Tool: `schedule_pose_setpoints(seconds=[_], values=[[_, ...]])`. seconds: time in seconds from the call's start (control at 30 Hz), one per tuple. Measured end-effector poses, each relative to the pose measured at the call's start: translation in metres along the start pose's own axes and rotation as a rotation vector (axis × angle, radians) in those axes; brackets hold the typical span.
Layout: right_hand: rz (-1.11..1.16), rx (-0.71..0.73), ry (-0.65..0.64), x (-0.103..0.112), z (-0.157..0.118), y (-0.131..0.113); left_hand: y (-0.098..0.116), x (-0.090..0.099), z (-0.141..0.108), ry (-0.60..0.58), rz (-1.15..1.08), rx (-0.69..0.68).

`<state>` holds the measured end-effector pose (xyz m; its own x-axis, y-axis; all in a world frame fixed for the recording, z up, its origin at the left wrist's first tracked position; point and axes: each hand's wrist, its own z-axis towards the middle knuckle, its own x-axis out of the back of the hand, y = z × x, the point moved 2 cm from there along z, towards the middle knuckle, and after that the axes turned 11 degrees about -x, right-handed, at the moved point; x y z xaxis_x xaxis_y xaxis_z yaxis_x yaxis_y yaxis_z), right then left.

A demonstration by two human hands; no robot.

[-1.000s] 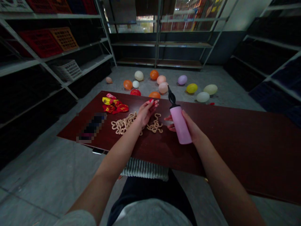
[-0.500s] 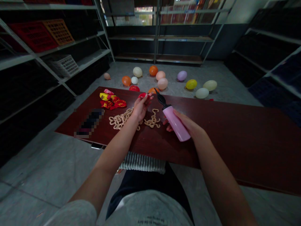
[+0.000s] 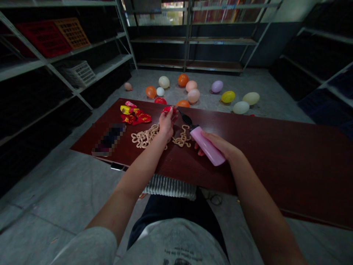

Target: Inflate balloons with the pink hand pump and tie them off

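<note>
Pump [image 3: 208, 145]: above table [image 3: 275, 147] — right of curls [image 3: 145, 137]
Curls: on table, in two heaps — one left, one right
Packets [image 3: 135, 115]: left, behind curls
Phone [image 3: 109, 139]: left of curls
Balloons [image 3: 193, 96]: on floor [image 3: 55, 198], beyond table
Rack [image 3: 220, 66]: behind balloons

pink pump [image 3: 209, 146] with black nozzle [image 3: 186, 118], dark reddish-brown table [image 3: 264, 158], yellow balloon [image 3: 228, 97]

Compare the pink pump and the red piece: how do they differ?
Size: the pink pump is long and bulky; the red piece is small.
Colour: the pump has a black nozzle; the piece shows only red.
Hold: the right hand grips the pump, tilted; the left hand's fingers pinch the piece.
Shared: both are hand-held.
</note>
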<state>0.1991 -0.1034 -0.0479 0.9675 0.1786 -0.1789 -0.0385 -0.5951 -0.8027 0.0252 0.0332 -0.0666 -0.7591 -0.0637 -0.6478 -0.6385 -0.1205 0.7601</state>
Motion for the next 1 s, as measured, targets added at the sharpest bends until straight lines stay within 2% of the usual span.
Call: schedule_pose_setpoints(seconds=[0.13,0.3,0.43,0.67,1.0], values=[[-0.003,-0.016,-0.089,0.003,-0.001,0.003,0.003,-0.002,0.002,-0.033,-0.067,-0.028],[-0.008,-0.028,-0.011,0.014,0.0,0.008,0.008,-0.006,-0.001,-0.101,-0.071,0.012],[-0.047,-0.012,-0.01,0.018,0.002,0.01,0.008,-0.007,-0.004,-0.11,-0.051,0.04],[-0.088,-0.034,0.053,0.013,-0.003,0.008,0.006,-0.003,0.0,-0.046,-0.065,0.034],[-0.047,-0.043,-0.001,0.005,-0.003,0.006,0.003,-0.008,-0.011,-0.19,0.047,-0.001]])
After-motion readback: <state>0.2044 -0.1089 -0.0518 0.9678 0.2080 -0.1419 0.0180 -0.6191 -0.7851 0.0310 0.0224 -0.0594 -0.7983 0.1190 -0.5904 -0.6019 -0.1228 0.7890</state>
